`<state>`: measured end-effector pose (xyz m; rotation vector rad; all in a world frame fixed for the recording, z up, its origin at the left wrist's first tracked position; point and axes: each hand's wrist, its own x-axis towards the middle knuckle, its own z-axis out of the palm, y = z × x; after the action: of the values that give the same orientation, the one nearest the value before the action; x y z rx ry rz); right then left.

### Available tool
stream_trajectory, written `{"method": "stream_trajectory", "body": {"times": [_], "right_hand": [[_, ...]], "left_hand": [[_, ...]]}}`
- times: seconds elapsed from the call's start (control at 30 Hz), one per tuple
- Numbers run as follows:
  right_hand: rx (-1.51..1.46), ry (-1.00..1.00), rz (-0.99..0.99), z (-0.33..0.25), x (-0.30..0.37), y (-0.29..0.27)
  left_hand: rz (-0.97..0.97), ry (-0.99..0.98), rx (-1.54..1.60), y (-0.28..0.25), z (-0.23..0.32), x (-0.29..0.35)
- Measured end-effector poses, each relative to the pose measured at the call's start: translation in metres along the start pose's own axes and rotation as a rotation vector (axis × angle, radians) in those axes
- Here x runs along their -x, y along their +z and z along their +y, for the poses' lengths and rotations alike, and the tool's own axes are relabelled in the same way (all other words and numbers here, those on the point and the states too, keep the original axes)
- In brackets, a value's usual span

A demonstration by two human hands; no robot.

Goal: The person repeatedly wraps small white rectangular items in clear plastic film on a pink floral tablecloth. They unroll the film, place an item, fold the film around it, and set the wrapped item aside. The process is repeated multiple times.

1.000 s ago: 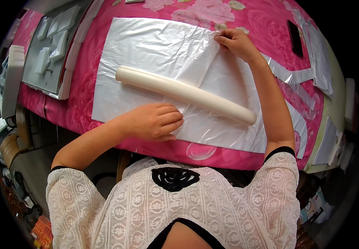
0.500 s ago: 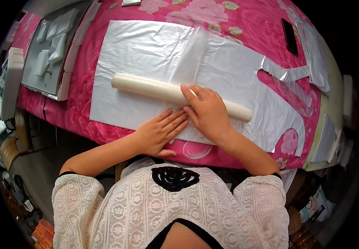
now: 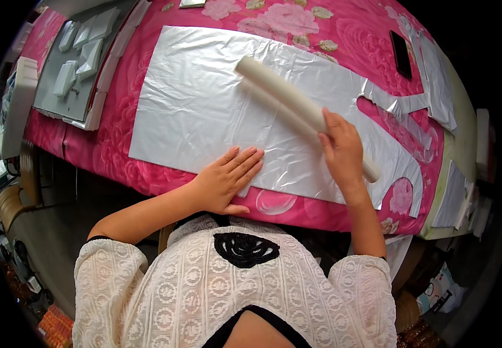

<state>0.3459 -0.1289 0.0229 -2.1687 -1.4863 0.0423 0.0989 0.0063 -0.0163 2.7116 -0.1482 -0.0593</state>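
Where the long cream tube [image 3: 289,95] slants over the silvery plastic sheet [image 3: 187,87], your right hand [image 3: 342,148] is clamped around its nearer part, with the thumb on the left side and a short end showing past your hand at the lower right. The far end points up and to the left, and you cannot tell from here whether the tube touches the plastic along its length. Your left hand [image 3: 228,181] grips nothing; it lies palm down across the sheet's near edge, four fingers straight and nearly together, the thumb spread toward you. Beneath your hands, the sheet lies fairly flat with light creases, and its right side has curved cut-outs that leave narrow strips. It rests on your pink floral tabletop [image 3: 114,139]. Beyond it to your right are a black phone [image 3: 401,54] and a folded white plastic pile [image 3: 437,81]. To your far left, several white packets [image 3: 88,58] sit on a grey board [image 3: 91,93]
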Motion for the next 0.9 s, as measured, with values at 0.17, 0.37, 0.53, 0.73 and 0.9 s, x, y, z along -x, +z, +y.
{"method": "stream_trajectory", "body": {"times": [0.17, 0.37, 0.53, 0.73, 0.9], "right_hand": [[-0.068, -0.277, -0.180, -0.055, 0.007, 0.037], [-0.023, -0.284, -0.049, -0.027, -0.070, 0.062], [0.064, -0.248, 0.058, 0.012, -0.136, 0.071], [-0.089, -0.327, 0.139, -0.018, -0.103, 0.052], [-0.337, -0.492, -0.425, -0.043, -0.017, 0.046]], "left_hand": [[-0.006, -0.097, -0.082, 0.019, 0.035, 0.004], [-0.014, -0.142, -0.077, 0.023, 0.043, 0.006], [-0.003, -0.118, -0.028, 0.022, 0.040, 0.006], [0.254, -0.048, 0.130, 0.022, 0.028, 0.026], [0.352, 0.045, 0.039, 0.023, 0.023, 0.030]]}}
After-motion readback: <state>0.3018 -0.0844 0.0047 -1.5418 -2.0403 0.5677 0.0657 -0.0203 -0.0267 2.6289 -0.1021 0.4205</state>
